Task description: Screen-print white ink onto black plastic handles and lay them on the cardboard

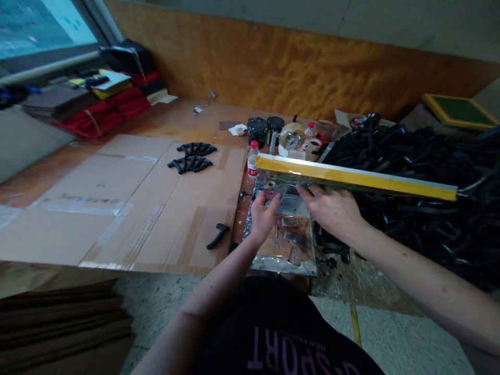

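Observation:
My left hand [264, 209] is closed, thumb and forefinger pressed together above a worn metal fixture plate [283, 264]; what the pinch holds, if anything, is too small to make out. To its right, my right hand [334, 209] has its fingers bent inward, just under a long bar-edged frame [357, 175] with yellow tape along its side. The dark edge of that frame partly covers the right fingertips, and what they grip cannot be made out. Scraps of clear tape and brown pieces [294, 237] stick to the plate between my forearms.
A large heap of black plastic handles [422, 229] fills the right side. Several more black handles [194, 157] lie in rows on flattened cardboard [133, 198], with a single handle [217, 236] nearer me. Behind stand a red-capped bottle [253, 160], dark jars [257, 131] and tape rolls [292, 137].

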### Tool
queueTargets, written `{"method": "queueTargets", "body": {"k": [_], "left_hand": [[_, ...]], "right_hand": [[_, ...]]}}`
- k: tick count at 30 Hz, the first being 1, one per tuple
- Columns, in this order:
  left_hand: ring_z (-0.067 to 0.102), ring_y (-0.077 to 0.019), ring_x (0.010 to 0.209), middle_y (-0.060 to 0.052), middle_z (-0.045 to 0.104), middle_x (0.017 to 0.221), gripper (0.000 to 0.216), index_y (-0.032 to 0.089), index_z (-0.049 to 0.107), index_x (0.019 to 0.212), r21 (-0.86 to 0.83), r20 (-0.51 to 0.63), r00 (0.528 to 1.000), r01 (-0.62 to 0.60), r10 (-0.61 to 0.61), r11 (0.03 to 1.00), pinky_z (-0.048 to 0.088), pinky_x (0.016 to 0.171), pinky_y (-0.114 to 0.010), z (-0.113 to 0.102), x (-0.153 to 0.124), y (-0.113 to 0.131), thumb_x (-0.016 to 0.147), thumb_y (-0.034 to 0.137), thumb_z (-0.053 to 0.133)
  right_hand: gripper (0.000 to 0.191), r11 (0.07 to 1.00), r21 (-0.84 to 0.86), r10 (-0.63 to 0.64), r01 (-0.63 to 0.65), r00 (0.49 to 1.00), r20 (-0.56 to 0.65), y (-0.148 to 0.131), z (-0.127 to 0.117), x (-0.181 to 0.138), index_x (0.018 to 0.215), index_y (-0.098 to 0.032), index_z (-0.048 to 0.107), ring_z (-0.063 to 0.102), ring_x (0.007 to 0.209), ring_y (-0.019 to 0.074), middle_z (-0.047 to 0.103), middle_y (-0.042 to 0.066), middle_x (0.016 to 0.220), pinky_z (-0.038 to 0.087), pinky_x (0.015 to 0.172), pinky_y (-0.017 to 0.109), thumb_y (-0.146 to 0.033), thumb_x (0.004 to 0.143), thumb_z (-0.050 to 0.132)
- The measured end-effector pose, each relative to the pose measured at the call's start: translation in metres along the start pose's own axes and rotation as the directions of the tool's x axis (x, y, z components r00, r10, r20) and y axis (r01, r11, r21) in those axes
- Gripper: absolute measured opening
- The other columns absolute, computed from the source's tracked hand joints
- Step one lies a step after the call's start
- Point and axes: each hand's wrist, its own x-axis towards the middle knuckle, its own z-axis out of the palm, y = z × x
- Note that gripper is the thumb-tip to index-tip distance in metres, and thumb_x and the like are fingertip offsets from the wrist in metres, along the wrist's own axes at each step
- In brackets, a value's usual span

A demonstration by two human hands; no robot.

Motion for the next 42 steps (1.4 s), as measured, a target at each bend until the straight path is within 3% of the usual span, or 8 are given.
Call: {"method": "queueTargets", "body": {"k": [6,10,13,18,21,25,34,42], "left_hand": [[0.060,-0.0136,0.079,-0.001,0.065,0.079,0.022,0.018,0.057,0.069,-0.025,0.007,0.999,0.041,-0.041,0.999,0.046,0.079,-0.027,-0.005,-0.008,-0.001,0.079,0.035,0.067],[0.062,-0.0126,0.078,0.000,0.066,0.082,0.021,0.020,0.055,0.085,-0.156,0.016,0.993,0.120,-0.119,0.981,0.048,0.076,-0.026,-0.013,-0.013,-0.006,0.076,0.031,0.070],[0.063,-0.0137,0.084,-0.002,0.067,0.091,0.023,0.020,0.057,0.092,-0.164,0.017,0.989,0.150,-0.150,0.975,0.049,0.076,-0.026,-0.021,-0.015,-0.009,0.076,0.030,0.069],[0.061,-0.0185,0.098,-0.008,0.065,0.111,0.031,0.021,0.061,0.109,0.101,0.234,0.971,0.027,-0.050,0.995,0.050,0.074,-0.026,-0.022,-0.005,-0.001,0.078,0.025,0.063],[0.062,-0.0203,0.091,-0.007,0.066,0.101,0.032,0.019,0.062,0.104,0.287,0.373,0.928,-0.123,0.008,0.950,0.050,0.073,-0.029,-0.012,0.013,0.006,0.072,0.016,0.063],[0.063,-0.0213,0.087,-0.006,0.067,0.096,0.038,0.020,0.060,0.103,0.402,0.432,0.902,-0.217,0.024,0.889,0.051,0.075,-0.032,0.001,0.032,0.011,0.066,0.009,0.063],[0.063,-0.0213,0.089,-0.009,0.066,0.109,0.050,0.021,0.054,0.117,0.364,0.446,0.891,-0.268,0.086,0.892,0.050,0.081,-0.035,-0.001,0.026,0.014,0.068,0.013,0.064],[0.061,-0.0205,0.093,-0.008,0.066,0.108,0.068,0.023,0.046,0.133,0.231,0.444,0.896,-0.106,-0.008,0.967,0.048,0.077,-0.031,-0.012,0.002,0.008,0.069,0.013,0.066]], "right_hand": [[0.047,1.000,0.013,0.002,-0.002,1.000,0.000,0.006,0.000,-0.005,0.131,-0.014,0.056,0.066,0.073,0.0246,0.071,0.015,0.094,0.041,0.054,0.031,-0.008,0.088,0.038],[0.042,0.995,0.098,0.033,-0.028,0.998,-0.046,0.010,0.011,-0.011,0.126,-0.021,0.061,0.066,0.067,0.0218,0.072,0.011,0.095,0.042,0.053,0.030,-0.013,0.088,0.044],[0.037,0.974,0.218,0.094,-0.069,0.990,-0.107,0.011,0.025,-0.014,0.124,-0.026,0.063,0.067,0.069,0.0206,0.072,0.009,0.104,0.046,0.055,0.030,-0.022,0.090,0.047],[0.029,0.879,0.468,0.179,-0.090,0.973,-0.148,0.003,0.045,-0.019,0.113,-0.027,0.070,0.070,0.082,0.0210,0.074,0.005,0.105,0.053,0.066,0.032,-0.036,0.091,0.052],[0.025,0.812,0.579,0.212,-0.078,0.963,-0.168,-0.003,0.052,-0.024,0.107,-0.025,0.072,0.071,0.087,0.0206,0.074,0.004,0.103,0.054,0.071,0.032,-0.034,0.090,0.055],[0.024,0.741,0.669,0.237,-0.053,0.954,-0.187,-0.003,0.058,-0.035,0.106,-0.022,0.072,0.070,0.090,0.0197,0.074,0.004,0.103,0.054,0.077,0.032,-0.031,0.090,0.055],[0.026,0.687,0.722,0.281,-0.081,0.946,-0.160,0.006,0.073,-0.057,0.106,-0.021,0.071,0.070,0.089,0.0204,0.074,0.005,0.102,0.055,0.079,0.032,-0.033,0.091,0.054],[0.025,0.606,0.794,0.272,-0.050,0.951,-0.148,-0.004,0.077,-0.060,0.103,-0.022,0.073,0.071,0.089,0.0207,0.075,0.005,0.101,0.056,0.078,0.033,-0.033,0.089,0.056]]}}
